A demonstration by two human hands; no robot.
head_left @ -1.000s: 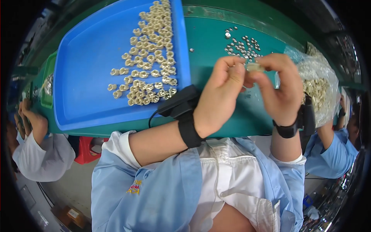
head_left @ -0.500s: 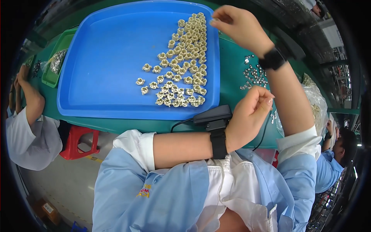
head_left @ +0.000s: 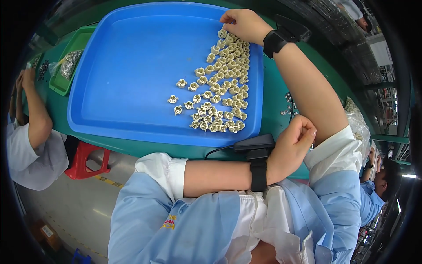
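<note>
A large blue tray point(head_left: 132, 79) lies on the green table point(head_left: 274, 101). Several small beige ring-shaped parts point(head_left: 222, 94) stand in rows on its right half. My right hand point(head_left: 244, 24) reaches across to the far end of the rows, its fingertips pinched on the topmost beige part point(head_left: 222, 33). My left hand point(head_left: 294, 145) rests curled in a fist at the table's near edge, right of the tray, against my right upper arm. Nothing shows inside the fist. Both wrists wear black bands.
A black device point(head_left: 255, 143) with a cable sits at the tray's near edge. Small metal parts point(head_left: 288, 103) and a clear bag point(head_left: 358, 121) lie right of the tray. A green bin point(head_left: 70, 61) holds bagged parts at left. Co-workers sit left point(head_left: 30, 132) and right point(head_left: 373, 193); a red stool point(head_left: 85, 160) stands below.
My hands were together over the metal parts; my right hand then went out to the far end of the beige rows, while my left hand sank in a fist to the table's edge.
</note>
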